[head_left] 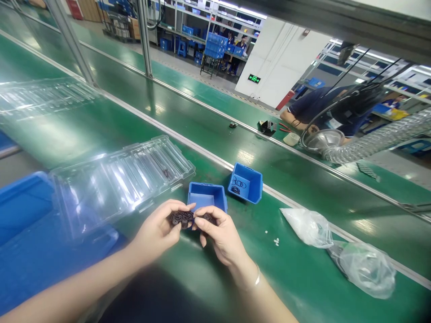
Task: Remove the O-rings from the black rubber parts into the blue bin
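Observation:
Between my two hands is a row of small dark parts with curled shapes (182, 218); their exact kind is not clear. The fingers and thumb of my left hand (160, 226) are closed around its left part. At the other end, my right hand (220, 231) pinches more of the dark parts, which its fingers partly cover. Just behind my hands stands a small blue bin (206, 189), partly hidden by them. Another blue bin (252, 181), to its right, contains several black rings (238, 183).
A clear plastic tray (128, 179) lies at left, beside a large blue crate (27, 202). White bits (276, 242) and plastic bags (308, 226) (368, 269) lie on the green table to the right. Across a metal rail, a person (332, 110) works near red-handled pliers (284, 127) and a transparent hose (377, 139).

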{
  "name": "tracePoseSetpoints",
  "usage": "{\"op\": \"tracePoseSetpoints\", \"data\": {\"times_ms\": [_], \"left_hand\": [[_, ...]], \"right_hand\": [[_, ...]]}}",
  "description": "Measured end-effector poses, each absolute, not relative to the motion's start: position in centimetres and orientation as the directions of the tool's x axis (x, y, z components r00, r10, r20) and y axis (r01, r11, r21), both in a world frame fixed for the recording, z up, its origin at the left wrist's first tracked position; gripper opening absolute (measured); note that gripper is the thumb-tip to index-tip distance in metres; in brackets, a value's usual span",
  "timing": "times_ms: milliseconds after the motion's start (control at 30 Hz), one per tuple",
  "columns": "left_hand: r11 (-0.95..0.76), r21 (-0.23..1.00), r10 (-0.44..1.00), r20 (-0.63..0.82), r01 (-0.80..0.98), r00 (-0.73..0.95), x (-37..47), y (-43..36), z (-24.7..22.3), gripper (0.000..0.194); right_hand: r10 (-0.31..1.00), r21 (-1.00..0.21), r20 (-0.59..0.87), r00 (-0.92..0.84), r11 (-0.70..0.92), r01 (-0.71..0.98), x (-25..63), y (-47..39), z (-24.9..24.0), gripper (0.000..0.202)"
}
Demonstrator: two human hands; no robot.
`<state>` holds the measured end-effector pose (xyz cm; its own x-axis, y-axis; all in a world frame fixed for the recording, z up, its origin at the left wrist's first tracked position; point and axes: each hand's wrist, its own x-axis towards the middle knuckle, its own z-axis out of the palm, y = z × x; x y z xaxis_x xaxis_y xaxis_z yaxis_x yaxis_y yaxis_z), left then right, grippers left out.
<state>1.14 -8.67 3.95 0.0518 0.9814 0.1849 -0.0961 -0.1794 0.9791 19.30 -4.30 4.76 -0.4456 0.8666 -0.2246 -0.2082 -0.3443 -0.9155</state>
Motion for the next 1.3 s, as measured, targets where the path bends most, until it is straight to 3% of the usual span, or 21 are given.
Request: {"op": "tracePoseSetpoints", "data": {"times_ms": [133, 300, 500, 833, 1000, 1067, 1167, 1233, 1300], "left_hand": [[-0.232, 0.972, 0.971, 0.231, 0.028, 0.056, 1.1, -8.7, 3.4, 0.036], [-0.226, 0.964, 0.974, 0.221, 0.139, 0.053, 0.8, -9.0, 2.9, 0.041], [-0.168, 0.963, 0.985, 0.172, 0.21, -0.001, 0.8, -9.0, 2.7, 0.036], [-0.17, 0.909, 0.971, 0.221, 0.38, -0.094, 0.9, -8.9, 2.7, 0.022], [-0.182, 0.937, 0.973, 0.216, 0.299, -0.084, 1.1, -9.1, 3.1, 0.019], [-0.206, 0.946, 0.972, 0.228, 0.25, -0.063, 1.3, -9.2, 3.1, 0.021], [-0.235, 0.95, 0.966, 0.251, 0.206, -0.055, 1.5, -9.2, 3.0, 0.024], [-0.251, 0.948, 0.962, 0.266, 0.196, -0.057, 1.6, -9.2, 2.9, 0.027], [-0.266, 0.944, 0.959, 0.28, 0.197, -0.046, 1.5, -9.2, 2.8, 0.029]], "right_hand": [[0.894, -0.997, -0.077, -0.442, -0.062, 0.049, 19.4, -4.6, 5.2, 0.034], [0.835, -0.898, 0.26, -0.484, 0.394, 0.197, 19.3, -4.8, 5.2, 0.037], [0.766, -0.762, 0.429, -0.479, 0.592, 0.262, 18.6, -5.5, 4.4, 0.049], [0.779, -0.736, 0.452, -0.434, 0.601, 0.312, 18.2, -5.7, 4.4, 0.043], [0.832, -0.677, 0.451, -0.324, 0.555, 0.484, 19.2, -3.4, 4.9, 0.033], [0.836, -0.573, 0.375, -0.402, 0.549, 0.608, 19.4, -1.9, 5.3, 0.031], [0.8, -0.299, 0.166, -0.576, 0.598, 0.744, 18.9, -0.2, 5.7, 0.027], [0.782, -0.125, 0.033, -0.623, 0.621, 0.773, 18.2, 0.4, 5.6, 0.022], [0.782, -0.033, -0.032, -0.623, 0.622, 0.782, 17.5, 0.7, 5.3, 0.019]]}}
